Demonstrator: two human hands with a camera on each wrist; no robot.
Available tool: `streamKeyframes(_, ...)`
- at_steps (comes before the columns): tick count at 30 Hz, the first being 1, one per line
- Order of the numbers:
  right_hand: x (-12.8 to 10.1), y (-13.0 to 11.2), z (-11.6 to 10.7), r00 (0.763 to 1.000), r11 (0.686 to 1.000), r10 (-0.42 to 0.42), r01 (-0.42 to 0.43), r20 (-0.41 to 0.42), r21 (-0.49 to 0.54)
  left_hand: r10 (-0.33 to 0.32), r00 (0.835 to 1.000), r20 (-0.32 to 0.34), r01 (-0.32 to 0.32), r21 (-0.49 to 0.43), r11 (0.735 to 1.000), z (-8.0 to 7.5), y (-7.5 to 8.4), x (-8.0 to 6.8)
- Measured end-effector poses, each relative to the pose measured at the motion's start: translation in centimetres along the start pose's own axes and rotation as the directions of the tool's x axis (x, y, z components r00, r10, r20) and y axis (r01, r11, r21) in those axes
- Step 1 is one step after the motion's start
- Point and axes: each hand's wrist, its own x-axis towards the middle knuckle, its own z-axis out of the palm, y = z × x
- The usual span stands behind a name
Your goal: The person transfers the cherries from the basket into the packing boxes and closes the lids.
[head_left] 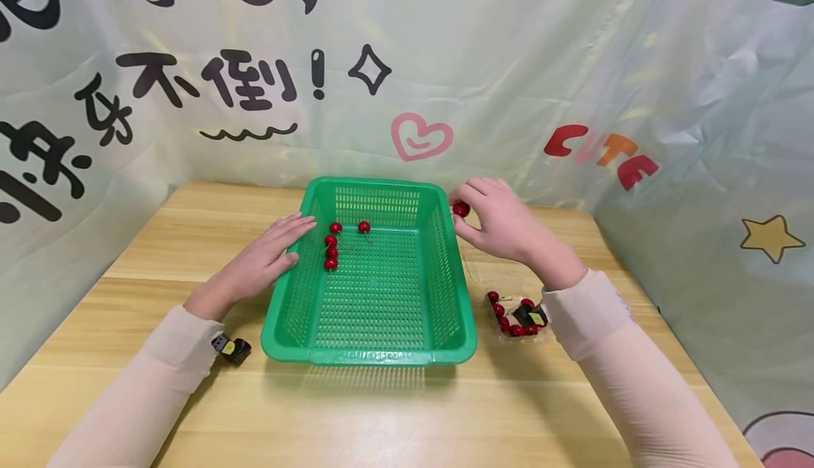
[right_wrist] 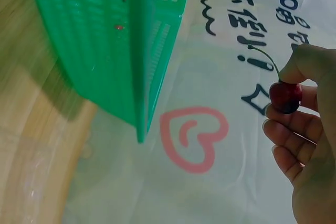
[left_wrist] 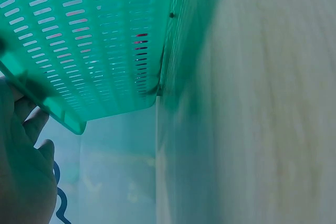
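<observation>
Right hand point(head_left: 502, 224) pinches a cherry point(head_left: 461, 208) beside the green basket point(head_left: 372, 355) (right rim); left hand point(head_left: 270, 256), fingers flat, rests against its left wall.

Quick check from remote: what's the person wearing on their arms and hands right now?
Both arms wear thin, pale beige, close-fitting sleeves reaching the wrists. The left hand and right hand are bare, no gloves. A small black camera with a yellow-green label sits under each wrist.

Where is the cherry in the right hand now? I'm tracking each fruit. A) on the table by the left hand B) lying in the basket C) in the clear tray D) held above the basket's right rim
D: the right hand pinches the cherry just above the basket rim's far right corner.
</observation>
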Motion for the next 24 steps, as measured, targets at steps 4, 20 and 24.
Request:
streamKeyframes(4,-1.4,0.8,-0.2,0.999,0.999,0.032,-0.032,-0.006,0.010,0.006,1.000,0.002,-0.006,-0.003,1.000,0.0,0.0,0.0)
streamKeyframes(20,-7.5,3.7,-0.1,0.966,0.971,0.231,-0.237,0.119,0.037,0.002,1.000,0.003,-0.002,-0.006,1.000,0.0,0.0,0.0)
streamKeyframes(24,-8.9,4.2,0.5,0.954,0.962,0.263,-0.272,0.145,0.040,0.005,1.000,0.001,-0.005,-0.005,1.000,0.0,0.0,0.1)
